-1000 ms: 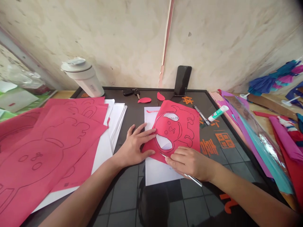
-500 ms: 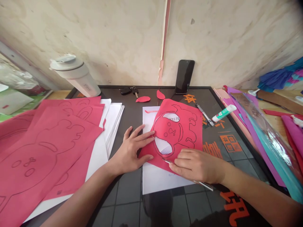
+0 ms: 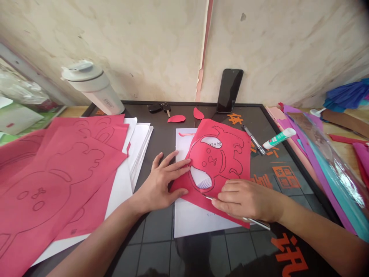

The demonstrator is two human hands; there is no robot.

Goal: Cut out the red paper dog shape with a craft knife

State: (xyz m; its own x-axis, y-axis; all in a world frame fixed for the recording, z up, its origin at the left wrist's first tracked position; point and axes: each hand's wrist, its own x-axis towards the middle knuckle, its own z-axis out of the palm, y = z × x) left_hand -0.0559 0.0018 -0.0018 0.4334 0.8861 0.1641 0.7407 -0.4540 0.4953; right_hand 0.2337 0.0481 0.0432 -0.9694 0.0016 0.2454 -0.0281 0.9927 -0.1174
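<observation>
Well left of the cut red sheet (image 3: pixel 227 154) lies a stack of red sheets (image 3: pixel 57 173). The left hand (image 3: pixel 161 184) lies flat, fingers spread, pressing that sheet's left edge onto the bench (image 3: pixel 155 246). At its lower edge the right hand (image 3: pixel 245 200) is clamped on a craft knife (image 3: pixel 259 223), whose blade touches the paper. A glue stick (image 3: pixel 279 137) lies just right of the sheet.

One head-worn view — near, looking forward and down.
</observation>
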